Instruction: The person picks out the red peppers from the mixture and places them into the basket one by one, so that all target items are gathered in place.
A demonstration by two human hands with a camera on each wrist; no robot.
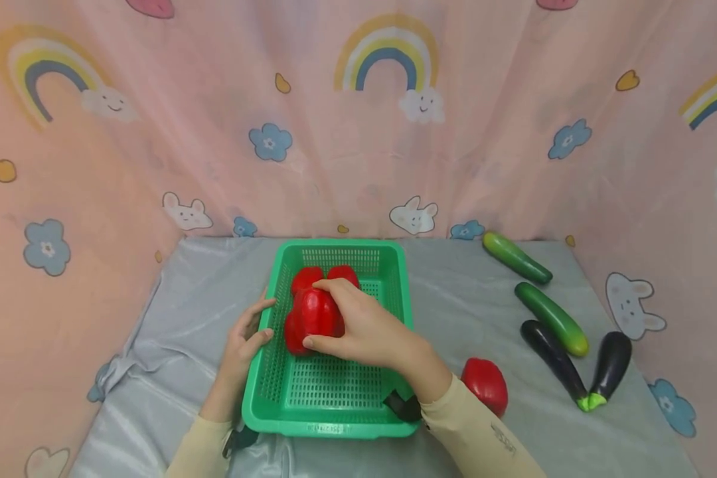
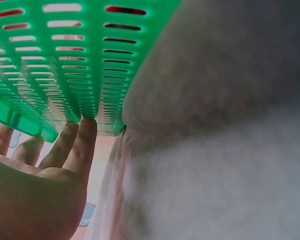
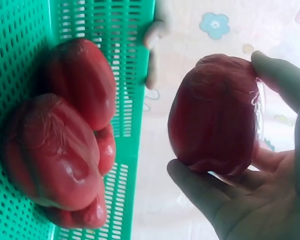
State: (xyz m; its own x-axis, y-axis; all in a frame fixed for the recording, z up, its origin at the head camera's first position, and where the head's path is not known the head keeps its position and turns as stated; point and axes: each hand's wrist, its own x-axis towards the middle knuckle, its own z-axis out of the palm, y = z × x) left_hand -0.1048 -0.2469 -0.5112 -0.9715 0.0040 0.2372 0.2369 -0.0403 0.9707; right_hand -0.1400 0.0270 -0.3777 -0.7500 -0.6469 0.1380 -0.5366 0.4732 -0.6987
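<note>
My right hand (image 1: 367, 332) grips a red bell pepper (image 1: 319, 312) between thumb and fingers, above the green basket (image 1: 328, 428). In the right wrist view the held pepper (image 3: 215, 117) hangs apart from several more red bell peppers (image 3: 55, 150), which lie together inside the basket. My left hand (image 1: 238, 348) is at the basket's left side, its fingers extended against the slotted wall, as the left wrist view shows. The held pepper and my right hand partly hide the peppers below.
Another red bell pepper (image 1: 485, 385) lies on the grey cloth (image 1: 448, 299) right of the basket. Farther right are two cucumbers, one at the back (image 1: 516, 257) and one nearer (image 1: 552, 318), and two eggplants (image 1: 552, 362). A pink patterned curtain (image 1: 358, 166) hangs behind.
</note>
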